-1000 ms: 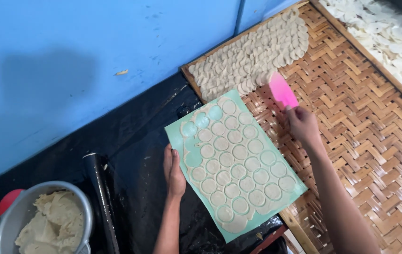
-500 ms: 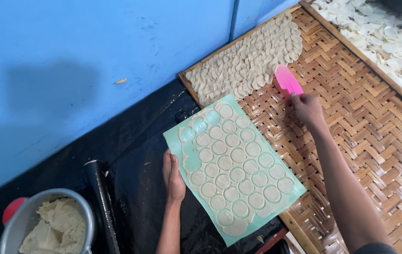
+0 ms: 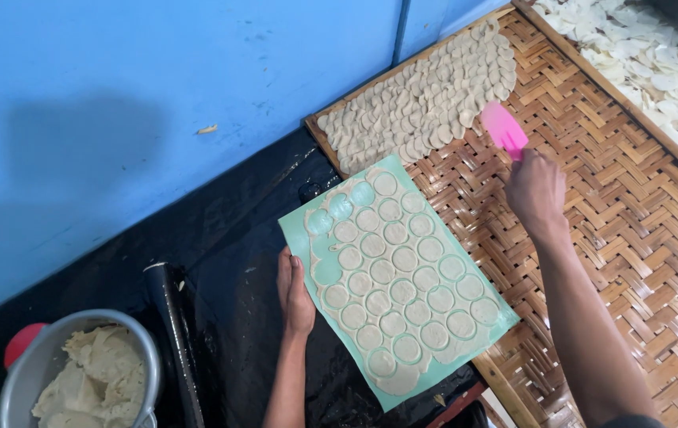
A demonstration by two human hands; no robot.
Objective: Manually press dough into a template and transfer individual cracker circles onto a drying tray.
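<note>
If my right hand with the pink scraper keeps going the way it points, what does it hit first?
Probably the laid-out dough rounds on the woven tray; the pink scraper in the right hand almost touches them, though height is unclear.

Blue wall (image 3: 157, 103) (shadowed at left), black plastic floor covering (image 3: 228, 261)
</note>
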